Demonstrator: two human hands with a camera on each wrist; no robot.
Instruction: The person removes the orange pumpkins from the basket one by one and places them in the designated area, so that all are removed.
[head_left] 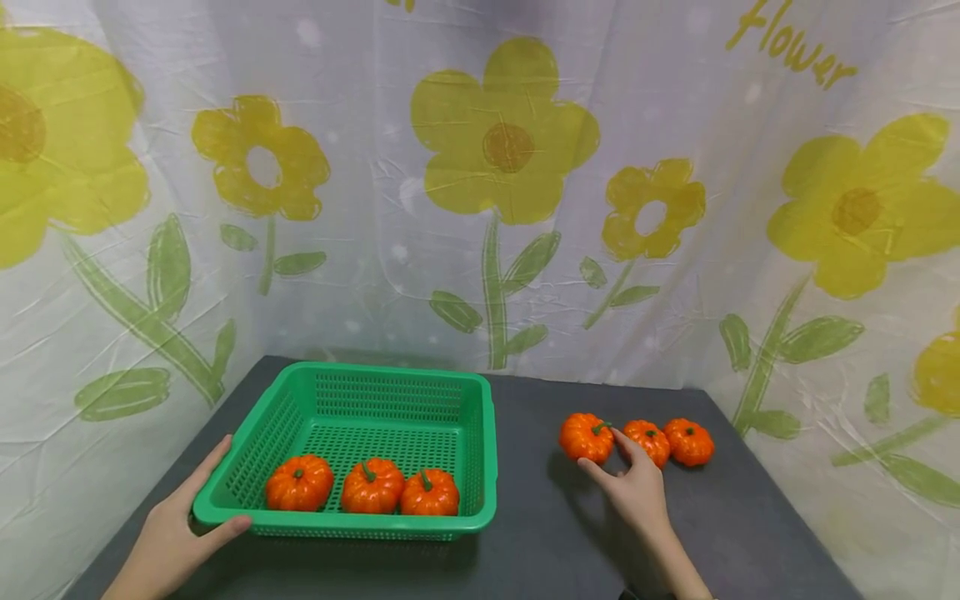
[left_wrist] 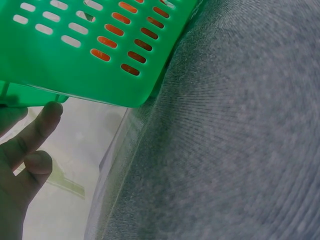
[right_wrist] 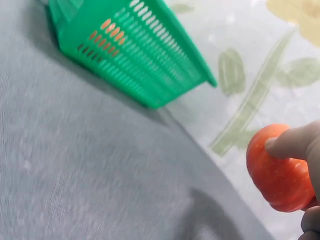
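A green plastic basket (head_left: pixel 345 523) stands on the dark table, with three small orange pumpkins along its near side: one at the left (head_left: pixel 299 483), one in the middle (head_left: pixel 372 486) and one at the right (head_left: pixel 430 492). My left hand (head_left: pixel 168 533) holds the basket's near left corner, thumb on the front rim and fingers along the left side. In the left wrist view a fingertip (left_wrist: pixel 51 111) touches the rim's underside. My right hand (head_left: pixel 633 487) pinches another pumpkin (head_left: pixel 583 438) between thumb and fingers; the right wrist view shows this pumpkin (right_wrist: pixel 275 172) raised above the table.
Two more pumpkins, one nearer (head_left: pixel 647 442) and one farther right (head_left: pixel 689 442), sit on the table (head_left: pixel 525 500) just beyond my right hand. A white curtain (head_left: pixel 360 275) printed with yellow flowers surrounds the table at the back and sides.
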